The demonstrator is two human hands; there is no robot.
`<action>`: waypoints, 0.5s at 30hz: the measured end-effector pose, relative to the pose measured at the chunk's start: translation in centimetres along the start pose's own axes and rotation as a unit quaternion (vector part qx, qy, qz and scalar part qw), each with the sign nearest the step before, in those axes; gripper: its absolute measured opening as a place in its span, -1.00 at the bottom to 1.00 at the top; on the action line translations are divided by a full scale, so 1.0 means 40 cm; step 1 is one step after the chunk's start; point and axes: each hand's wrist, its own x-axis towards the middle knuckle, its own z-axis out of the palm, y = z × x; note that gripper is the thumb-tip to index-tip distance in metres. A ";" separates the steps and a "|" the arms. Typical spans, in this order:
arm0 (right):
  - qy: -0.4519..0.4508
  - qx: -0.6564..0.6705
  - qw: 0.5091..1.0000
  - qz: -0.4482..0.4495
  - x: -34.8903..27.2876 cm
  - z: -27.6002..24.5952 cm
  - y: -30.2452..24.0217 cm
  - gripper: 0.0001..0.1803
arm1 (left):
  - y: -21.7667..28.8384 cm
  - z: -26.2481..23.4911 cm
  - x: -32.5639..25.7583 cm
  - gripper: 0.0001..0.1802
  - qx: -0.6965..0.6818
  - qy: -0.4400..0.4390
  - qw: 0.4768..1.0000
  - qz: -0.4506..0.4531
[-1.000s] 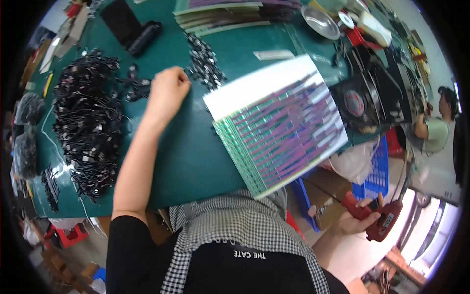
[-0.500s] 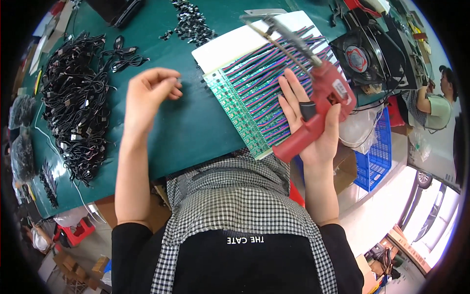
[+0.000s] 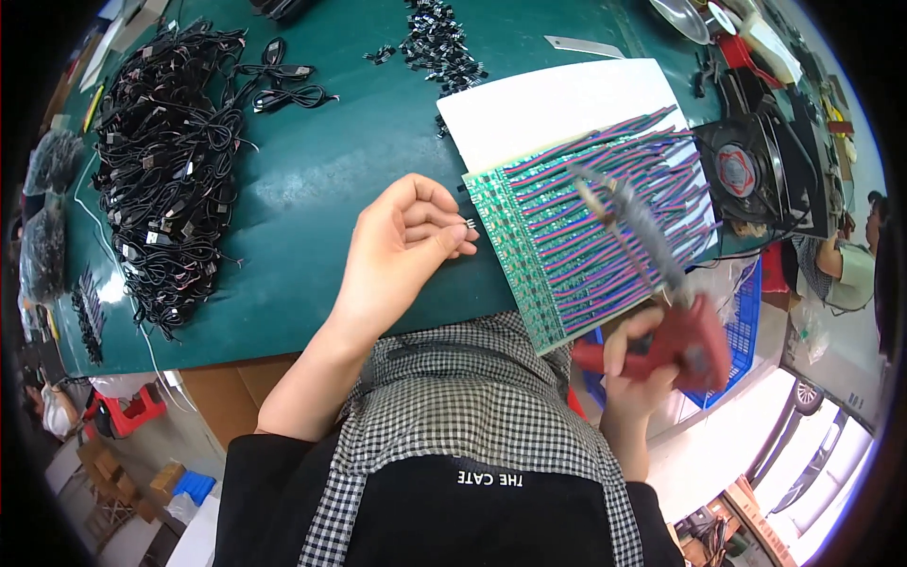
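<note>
Red Tool in One Hand, Tiny Part in the Other

At the center of the frame, the left hand (image 3: 392,246) pinches a small pinned part (image 3: 470,224), thumb and fingertips nearly together, beside the left edge of a green circuit-board panel (image 3: 515,250). At lower right, the right hand (image 3: 645,373) is closed around a red pistol-shaped tool (image 3: 704,345), blurred, its tip over the panel's wires (image 3: 586,269). The panel lies right of center on a white sheet (image 3: 548,118). Black connectors (image 3: 439,47) are heaped at top center; bundled black cables (image 3: 170,180) fill the upper left.
</note>
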 end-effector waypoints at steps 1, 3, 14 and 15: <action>-0.067 -0.111 0.989 -0.075 -0.025 -0.022 0.010 -0.33 | -0.006 0.005 0.002 -0.83 -0.002 -0.001 1.000 -0.001; -0.090 -0.146 0.985 0.024 -0.062 -0.033 0.014 -0.48 | -0.011 0.011 0.006 -0.82 -0.005 0.001 1.000 0.001; -0.155 -0.212 0.965 0.021 -0.081 -0.051 0.081 -0.35 | 0.000 0.014 0.028 -0.78 -0.059 0.014 0.998 -0.034; -0.138 -0.202 0.968 0.053 -0.071 -0.032 0.066 -0.29 | 0.000 0.013 0.028 -0.78 -0.058 0.016 0.998 -0.036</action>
